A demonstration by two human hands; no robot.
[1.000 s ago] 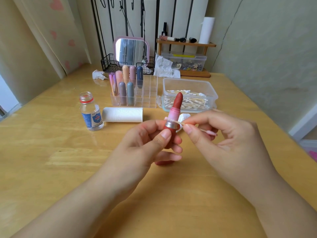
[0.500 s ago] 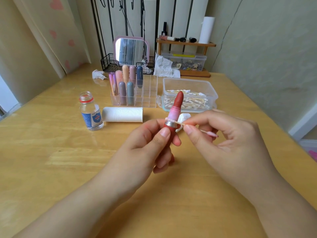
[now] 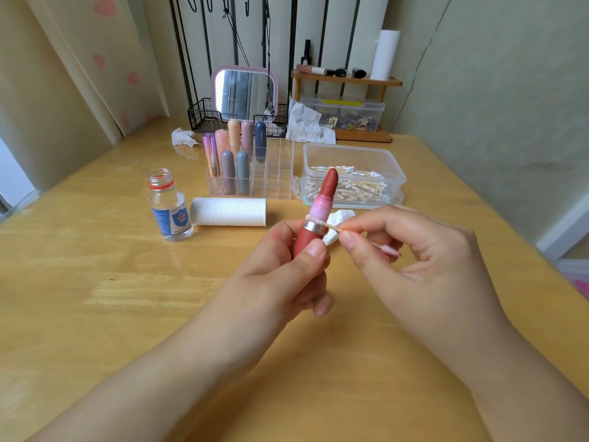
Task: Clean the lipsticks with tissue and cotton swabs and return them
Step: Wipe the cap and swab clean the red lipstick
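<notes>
1. While our left hand (image 3: 287, 275) grips the upright lipstick (image 3: 318, 215) above the table, our right hand (image 3: 411, 250) pinches a cotton swab (image 3: 331, 227) against its collar.
2. Pressing too hard, we risk snapping the swab.

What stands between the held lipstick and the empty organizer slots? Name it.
Nothing visible. The lipstick, gripped by the left hand, is raised above the table; only bare tabletop and the tissue roll's right end lie beneath the way to the organizer.
</notes>
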